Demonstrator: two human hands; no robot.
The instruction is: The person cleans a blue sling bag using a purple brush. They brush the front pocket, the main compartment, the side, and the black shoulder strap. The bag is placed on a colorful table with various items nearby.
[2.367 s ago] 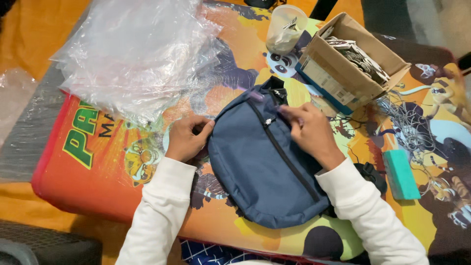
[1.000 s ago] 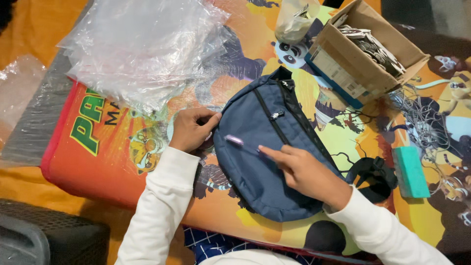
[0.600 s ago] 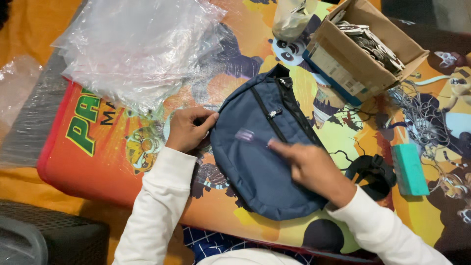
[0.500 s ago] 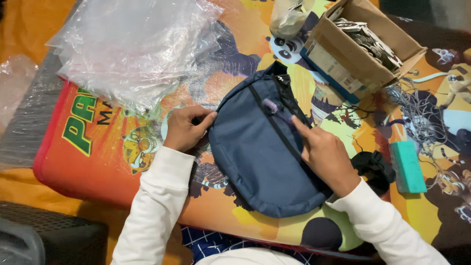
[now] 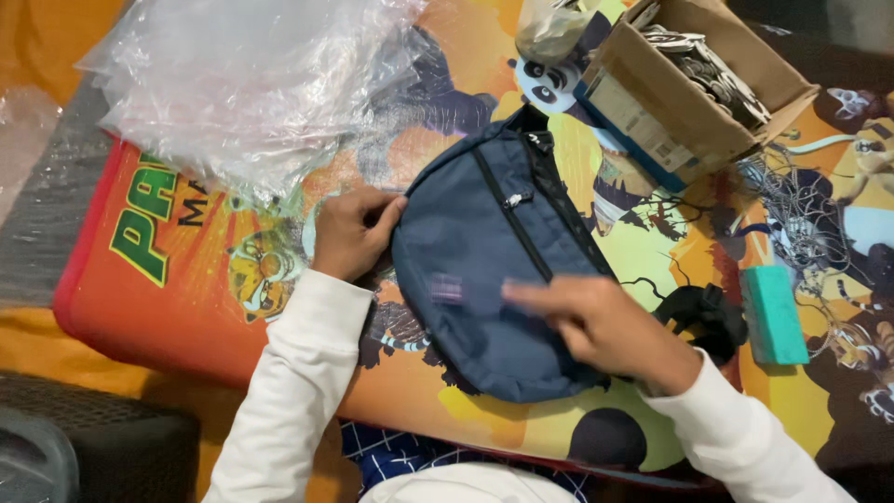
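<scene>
On the cartoon-printed mat (image 5: 186, 279), the navy waist bag (image 5: 489, 270) lay flat between both hands. Left hand (image 5: 352, 231) pinched the bag's left edge with curled fingers; right hand (image 5: 596, 326) rested on its lower right, fingers extended, gripping nothing.

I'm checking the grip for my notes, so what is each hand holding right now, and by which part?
The left hand grips the navy waist bag at its left edge. The right hand, blurred, rests on the bag's front; whether it grips anything cannot be told.
</scene>
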